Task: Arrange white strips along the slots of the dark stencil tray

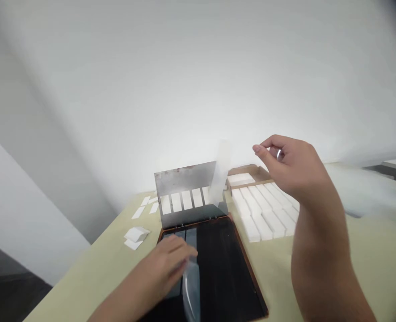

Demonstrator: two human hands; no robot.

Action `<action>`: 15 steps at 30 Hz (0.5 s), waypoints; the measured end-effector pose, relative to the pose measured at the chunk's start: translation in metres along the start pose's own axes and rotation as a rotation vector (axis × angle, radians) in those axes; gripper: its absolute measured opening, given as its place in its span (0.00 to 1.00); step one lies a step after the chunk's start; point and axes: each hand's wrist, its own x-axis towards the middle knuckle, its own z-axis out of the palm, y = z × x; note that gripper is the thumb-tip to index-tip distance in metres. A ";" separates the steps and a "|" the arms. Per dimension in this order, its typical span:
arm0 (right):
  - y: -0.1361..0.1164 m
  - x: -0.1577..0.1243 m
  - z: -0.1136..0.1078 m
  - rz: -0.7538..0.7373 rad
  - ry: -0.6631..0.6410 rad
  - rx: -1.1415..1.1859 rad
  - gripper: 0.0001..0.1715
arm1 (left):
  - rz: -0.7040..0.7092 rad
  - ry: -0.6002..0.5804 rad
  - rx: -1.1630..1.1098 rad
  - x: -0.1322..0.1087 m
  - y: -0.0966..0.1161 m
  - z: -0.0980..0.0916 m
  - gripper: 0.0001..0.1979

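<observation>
**Left hand (166,264) is reaching over a brown-framed black tray (229,273); right hand (293,170) is hanging well apart.**
Left fingers (181,252) are touching a curled clear plastic film (191,290), though the grip is hard to make out. Right fingers are curling empty above white rectangular blocks (261,214) in a cardboard tray (248,171). A blurred translucent strip (221,172) is hanging before an upright grey metal plate (184,183) bearing white strips (181,201). Loose white paper pieces (136,237) are lying toward the pale bench's (84,273) left edge.
</observation>
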 end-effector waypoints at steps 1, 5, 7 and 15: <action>0.000 0.000 0.001 0.004 0.000 -0.005 0.16 | -0.029 0.010 -0.007 0.006 -0.011 -0.003 0.12; 0.002 0.000 0.002 0.012 -0.009 0.000 0.17 | -0.114 0.098 -0.009 0.044 -0.049 -0.017 0.08; 0.005 0.001 0.000 0.018 -0.004 0.009 0.17 | -0.130 0.193 0.012 0.060 -0.054 -0.021 0.10; 0.006 0.004 -0.015 0.133 0.097 0.049 0.15 | 0.107 0.158 0.048 0.021 0.002 0.038 0.17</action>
